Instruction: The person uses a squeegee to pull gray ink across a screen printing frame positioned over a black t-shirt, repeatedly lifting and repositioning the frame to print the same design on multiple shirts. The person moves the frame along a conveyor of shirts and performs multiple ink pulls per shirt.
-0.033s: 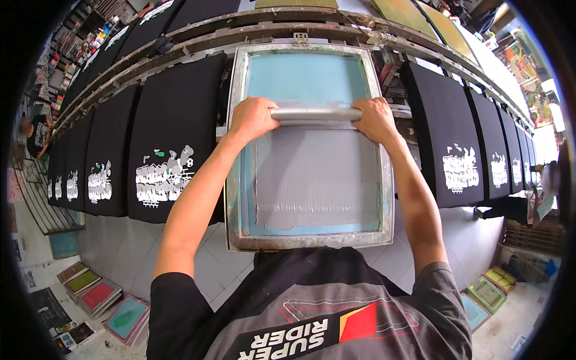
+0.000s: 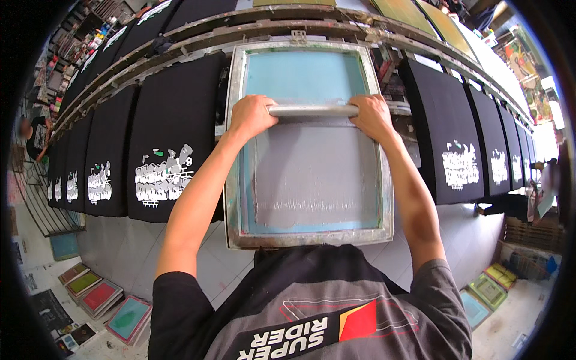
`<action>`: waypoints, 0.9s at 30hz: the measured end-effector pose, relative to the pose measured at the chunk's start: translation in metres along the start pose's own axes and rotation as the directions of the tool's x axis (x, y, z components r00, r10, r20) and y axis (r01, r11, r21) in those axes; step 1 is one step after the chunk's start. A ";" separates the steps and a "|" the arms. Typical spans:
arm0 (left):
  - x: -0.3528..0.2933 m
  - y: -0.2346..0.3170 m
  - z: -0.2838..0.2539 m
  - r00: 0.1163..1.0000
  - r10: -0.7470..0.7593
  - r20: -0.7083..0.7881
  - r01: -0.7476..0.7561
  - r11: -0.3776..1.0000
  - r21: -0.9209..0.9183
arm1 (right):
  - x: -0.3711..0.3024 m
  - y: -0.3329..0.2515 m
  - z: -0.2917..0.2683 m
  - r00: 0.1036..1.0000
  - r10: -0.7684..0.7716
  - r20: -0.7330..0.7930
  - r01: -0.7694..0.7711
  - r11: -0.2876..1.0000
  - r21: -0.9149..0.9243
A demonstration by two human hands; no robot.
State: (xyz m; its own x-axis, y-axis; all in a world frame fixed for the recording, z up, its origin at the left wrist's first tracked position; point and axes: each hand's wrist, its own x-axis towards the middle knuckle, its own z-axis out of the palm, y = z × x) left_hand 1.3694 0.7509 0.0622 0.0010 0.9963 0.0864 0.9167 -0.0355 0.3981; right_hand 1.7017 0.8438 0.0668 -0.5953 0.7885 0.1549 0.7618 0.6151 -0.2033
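A framed printing screen [image 2: 312,237] lies in front of me, its mesh blue at the far end and coated with grey ink [image 2: 318,174] over the nearer part. Across the upper part of the mesh rests a long metal-handled squeegee [image 2: 312,111]. My left hand [image 2: 252,115] is closed round its left end, and my right hand [image 2: 372,115] grips the right end. Both arms reach forward over the frame's sides. Whatever lies under the screen is hidden.
Black shirts with white prints lie on boards to the left [image 2: 174,138] and right [image 2: 444,132]. Behind the screen runs a metal rail [image 2: 252,27]. Stacked coloured screens stand on the floor at lower left [image 2: 99,297] and lower right [image 2: 487,293]. A person [image 2: 39,132] is at far left.
The squeegee and both hands have shifted very slightly away from me and a little left. The grip is the same.
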 end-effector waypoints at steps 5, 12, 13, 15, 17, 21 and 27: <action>-0.048 -0.001 0.027 0.981 0.111 -0.160 -0.112 0.994 0.000 | -0.048 -0.016 0.027 0.999 0.029 -0.041 -0.029 0.999 0.016; -0.235 0.053 0.053 0.973 0.125 -0.193 -0.131 0.991 -0.017 | -0.226 -0.075 0.030 0.987 -0.040 -0.158 0.050 0.997 0.054; -0.257 0.059 0.054 0.973 0.143 -0.179 -0.149 0.989 -0.020 | -0.247 -0.084 0.024 0.995 -0.010 -0.098 0.020 0.995 0.102; -0.271 0.066 0.061 0.962 0.146 -0.231 -0.161 0.986 -0.045 | -0.268 -0.098 0.029 0.962 -0.051 -0.269 0.075 0.994 0.077; -0.268 0.064 0.062 0.955 0.164 -0.247 -0.178 0.983 -0.037 | -0.259 -0.094 0.025 0.953 -0.082 -0.292 0.095 0.995 0.032; -0.240 0.061 0.035 0.980 0.146 -0.135 -0.163 0.979 -0.122 | -0.240 -0.099 -0.004 0.989 -0.051 -0.139 0.056 0.998 0.037; -0.293 0.067 0.048 0.962 0.194 -0.192 -0.207 0.977 -0.050 | -0.289 -0.114 0.011 0.987 -0.043 -0.154 0.047 0.999 0.021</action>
State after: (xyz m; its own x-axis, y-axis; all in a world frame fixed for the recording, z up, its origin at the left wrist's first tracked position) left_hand 1.4496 0.4600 0.0197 0.1022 0.9362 0.3362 0.8752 -0.2453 0.4170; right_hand 1.7844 0.5456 0.0347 -0.5811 0.7523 0.3105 0.7275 0.6512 -0.2162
